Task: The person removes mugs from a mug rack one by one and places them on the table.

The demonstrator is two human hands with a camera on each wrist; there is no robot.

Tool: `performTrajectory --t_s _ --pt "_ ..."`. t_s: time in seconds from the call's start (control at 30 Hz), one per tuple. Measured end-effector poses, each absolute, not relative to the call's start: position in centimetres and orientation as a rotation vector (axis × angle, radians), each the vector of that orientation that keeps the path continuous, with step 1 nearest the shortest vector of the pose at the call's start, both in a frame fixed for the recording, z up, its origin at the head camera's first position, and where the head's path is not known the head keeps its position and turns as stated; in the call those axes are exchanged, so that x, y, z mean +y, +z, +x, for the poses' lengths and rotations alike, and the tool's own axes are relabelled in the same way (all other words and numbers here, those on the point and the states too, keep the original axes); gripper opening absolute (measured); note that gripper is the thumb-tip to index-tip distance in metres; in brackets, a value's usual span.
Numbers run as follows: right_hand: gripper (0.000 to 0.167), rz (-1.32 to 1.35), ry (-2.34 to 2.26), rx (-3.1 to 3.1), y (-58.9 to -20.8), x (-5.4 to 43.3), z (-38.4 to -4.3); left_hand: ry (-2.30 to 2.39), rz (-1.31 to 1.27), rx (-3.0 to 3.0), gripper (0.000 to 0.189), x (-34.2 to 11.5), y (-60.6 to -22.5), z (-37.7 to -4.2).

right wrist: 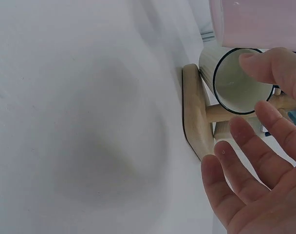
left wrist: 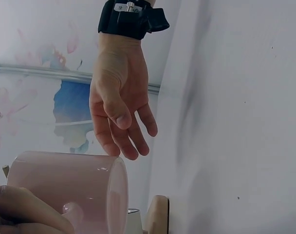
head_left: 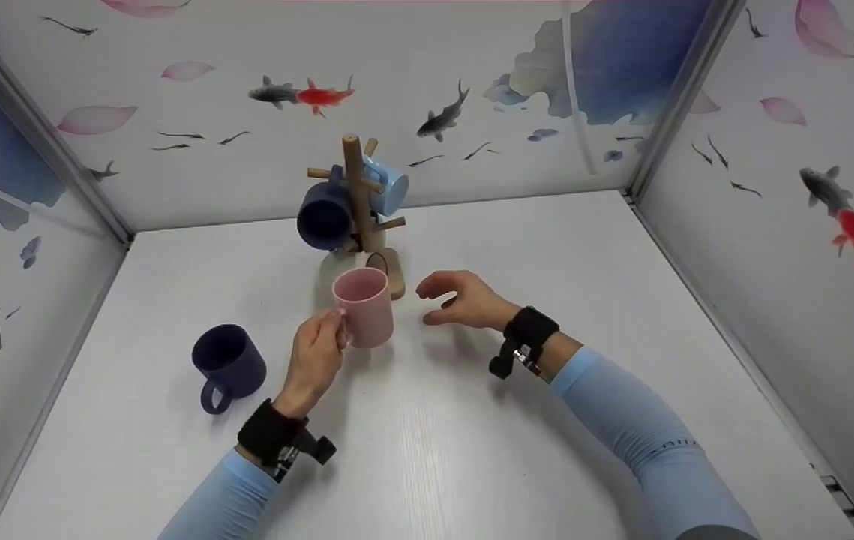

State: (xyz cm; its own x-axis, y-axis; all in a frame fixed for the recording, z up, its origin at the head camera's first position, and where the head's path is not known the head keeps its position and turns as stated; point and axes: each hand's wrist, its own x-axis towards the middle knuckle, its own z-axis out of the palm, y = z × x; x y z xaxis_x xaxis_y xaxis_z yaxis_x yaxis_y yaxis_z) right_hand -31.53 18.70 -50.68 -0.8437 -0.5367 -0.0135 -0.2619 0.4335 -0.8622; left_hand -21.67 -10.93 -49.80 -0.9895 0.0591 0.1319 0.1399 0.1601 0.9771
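My left hand (head_left: 314, 352) grips a pink mug (head_left: 365, 309) by its handle, holding it upright above the table in front of the wooden mug tree (head_left: 356, 191). In the left wrist view the pink mug (left wrist: 65, 187) fills the lower left. To its right, my right hand (head_left: 471, 300) hovers with relaxed, spread fingers and holds nothing. A dark blue mug (head_left: 324, 215) and a light blue mug (head_left: 388, 187) hang on the tree. A white mug with a dark rim (right wrist: 243, 83) hangs low on it, mostly hidden behind the pink mug in the head view.
A second dark blue mug (head_left: 230, 367) stands on the white table (head_left: 427, 450) at left, near my left wrist. The tree's wooden base (head_left: 394, 274) lies just behind the pink mug. Printed panels (head_left: 209, 150) wall the table at the back and both sides.
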Motion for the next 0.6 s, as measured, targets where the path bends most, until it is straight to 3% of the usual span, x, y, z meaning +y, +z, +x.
performTrajectory --t_s 0.6 --pt "0.054 -0.659 -1.362 2.448 -50.9 19.2 -31.4 -1.983 -0.094 -2.288 0.044 -12.6 -51.6 -21.3"
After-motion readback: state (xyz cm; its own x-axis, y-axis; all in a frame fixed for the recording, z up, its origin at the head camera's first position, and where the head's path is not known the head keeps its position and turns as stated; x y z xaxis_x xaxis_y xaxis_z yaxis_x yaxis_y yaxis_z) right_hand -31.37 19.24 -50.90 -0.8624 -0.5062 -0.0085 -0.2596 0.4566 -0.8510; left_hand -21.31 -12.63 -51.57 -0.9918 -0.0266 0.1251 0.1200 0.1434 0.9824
